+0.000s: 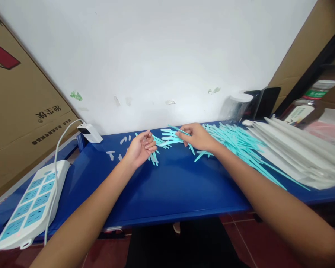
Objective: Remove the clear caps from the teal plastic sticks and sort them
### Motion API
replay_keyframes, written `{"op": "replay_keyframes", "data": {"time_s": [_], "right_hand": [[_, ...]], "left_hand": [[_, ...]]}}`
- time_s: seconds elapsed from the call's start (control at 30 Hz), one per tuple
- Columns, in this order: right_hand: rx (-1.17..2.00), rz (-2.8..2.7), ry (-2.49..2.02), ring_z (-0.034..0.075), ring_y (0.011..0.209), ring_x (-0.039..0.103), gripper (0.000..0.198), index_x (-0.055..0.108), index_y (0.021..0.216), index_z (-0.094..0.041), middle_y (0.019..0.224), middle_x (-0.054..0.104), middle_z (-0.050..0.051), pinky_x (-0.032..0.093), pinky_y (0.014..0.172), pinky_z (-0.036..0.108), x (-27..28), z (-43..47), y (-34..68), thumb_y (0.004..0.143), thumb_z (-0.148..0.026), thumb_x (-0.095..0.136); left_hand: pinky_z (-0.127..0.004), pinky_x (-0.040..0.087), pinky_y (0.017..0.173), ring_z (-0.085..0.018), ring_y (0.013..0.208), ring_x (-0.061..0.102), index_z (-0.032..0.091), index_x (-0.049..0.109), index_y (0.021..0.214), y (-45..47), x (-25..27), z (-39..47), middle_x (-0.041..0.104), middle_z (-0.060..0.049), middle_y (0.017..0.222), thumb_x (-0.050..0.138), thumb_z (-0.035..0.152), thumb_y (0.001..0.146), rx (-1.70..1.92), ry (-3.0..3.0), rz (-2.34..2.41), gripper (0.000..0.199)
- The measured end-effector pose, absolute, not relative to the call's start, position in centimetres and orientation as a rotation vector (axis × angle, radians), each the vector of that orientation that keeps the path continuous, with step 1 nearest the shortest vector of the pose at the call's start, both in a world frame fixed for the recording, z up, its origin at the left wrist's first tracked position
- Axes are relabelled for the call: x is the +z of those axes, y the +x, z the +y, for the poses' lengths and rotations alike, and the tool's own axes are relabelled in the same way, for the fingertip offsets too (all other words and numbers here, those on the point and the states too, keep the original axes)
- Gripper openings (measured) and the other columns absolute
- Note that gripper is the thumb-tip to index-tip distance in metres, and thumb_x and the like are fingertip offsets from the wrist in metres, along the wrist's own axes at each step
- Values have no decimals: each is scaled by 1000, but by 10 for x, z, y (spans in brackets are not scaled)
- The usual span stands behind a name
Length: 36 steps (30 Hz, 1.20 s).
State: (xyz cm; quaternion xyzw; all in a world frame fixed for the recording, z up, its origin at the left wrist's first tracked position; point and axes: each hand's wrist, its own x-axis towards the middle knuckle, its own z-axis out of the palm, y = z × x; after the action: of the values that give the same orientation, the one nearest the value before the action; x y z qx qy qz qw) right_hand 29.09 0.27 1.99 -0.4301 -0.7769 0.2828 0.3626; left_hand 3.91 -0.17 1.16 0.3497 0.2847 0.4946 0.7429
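Observation:
My right hand (pixel 194 136) pinches a thin flat turquoise plastic stick (pixel 179 130) between thumb and fingers, its free end pointing left. My left hand (pixel 142 147) is at the left, palm turned up, fingers curled in with thumb and forefinger together; whatever is between them is too small to make out. Loose turquoise sticks (pixel 170 138) lie on the blue table (pixel 173 186) between and behind the hands. To the right of my right hand spreads a large heap of similar sticks (pixel 237 143). Small whitish translucent pieces (pixel 110 153) are scattered left of my left hand.
A white power strip (pixel 58 178) lies at the left, its cable running to a white charger-like box (pixel 89 133). White paper-like sheets or bags (pixel 293 156) are stacked at the right. Behind them stand a clear jar (pixel 237 108) with a white lid and a labelled bottle (pixel 307 106).

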Motion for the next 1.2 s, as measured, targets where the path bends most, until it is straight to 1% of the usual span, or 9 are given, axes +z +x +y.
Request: {"op": "replay_keyframes", "data": {"time_s": [0.1,0.17,0.27,0.37,0.67,0.77,0.87,1.07,1.2], "right_hand": [[731,-2004,-1111,12,49,49,42,57,68,-19,57,67,1,36,54,27,20,3,291,95,-51,59],[712,-2004,-1113,12,50,49,42,57,68,-19,57,67,1,36,55,27,21,3,292,95,-51,59],[690,-1994,-1118,12,50,49,43,57,68,-19,56,67,2,35,55,27,22,4,294,94,-53,59],[680,-1989,-1112,12,50,47,44,56,67,-19,56,67,2,34,54,27,23,5,295,94,-54,58],[710,-2011,-1130,13,51,51,38,61,72,-19,58,68,2,38,57,27,23,3,294,94,-50,59],[715,-2005,-1115,14,53,53,38,61,71,-19,57,67,2,39,58,27,23,3,294,94,-50,59],[716,-2000,-1115,14,54,54,39,60,70,-19,57,67,2,39,57,27,23,4,294,93,-50,59],[729,-1999,-1125,13,51,51,40,61,70,-19,57,67,2,37,55,27,24,4,295,93,-52,60],[789,-2018,-1104,13,50,51,39,64,76,-18,58,68,2,38,54,27,25,1,293,91,-54,63]], "left_hand": [[-22,17,41,-8,44,15,20,47,71,35,11,-1,20,10,55,68,36,90,1094,953,757,33],[-23,13,43,-7,45,14,20,48,67,28,14,-3,22,10,54,73,44,87,1071,1258,938,40],[-25,16,48,-8,49,22,18,63,68,16,25,-7,27,8,55,84,46,76,654,1871,1040,36],[-27,17,50,-10,50,25,19,74,77,7,33,-10,26,8,56,89,47,69,252,2163,966,32],[-29,19,47,-12,47,30,21,75,76,18,18,-11,33,6,55,82,52,75,123,2196,976,31],[-26,22,49,-12,50,30,20,71,83,23,21,-15,37,6,57,74,50,85,230,2117,976,30],[-24,25,50,-11,53,32,20,63,88,25,24,-15,42,4,63,66,51,92,513,1958,1010,32],[-19,18,43,-7,46,21,19,60,93,23,21,-6,28,10,59,71,50,91,887,1513,1057,33],[-18,16,40,-3,45,20,14,63,99,23,18,-1,54,2,71,77,45,88,996,1347,1011,36]]}}
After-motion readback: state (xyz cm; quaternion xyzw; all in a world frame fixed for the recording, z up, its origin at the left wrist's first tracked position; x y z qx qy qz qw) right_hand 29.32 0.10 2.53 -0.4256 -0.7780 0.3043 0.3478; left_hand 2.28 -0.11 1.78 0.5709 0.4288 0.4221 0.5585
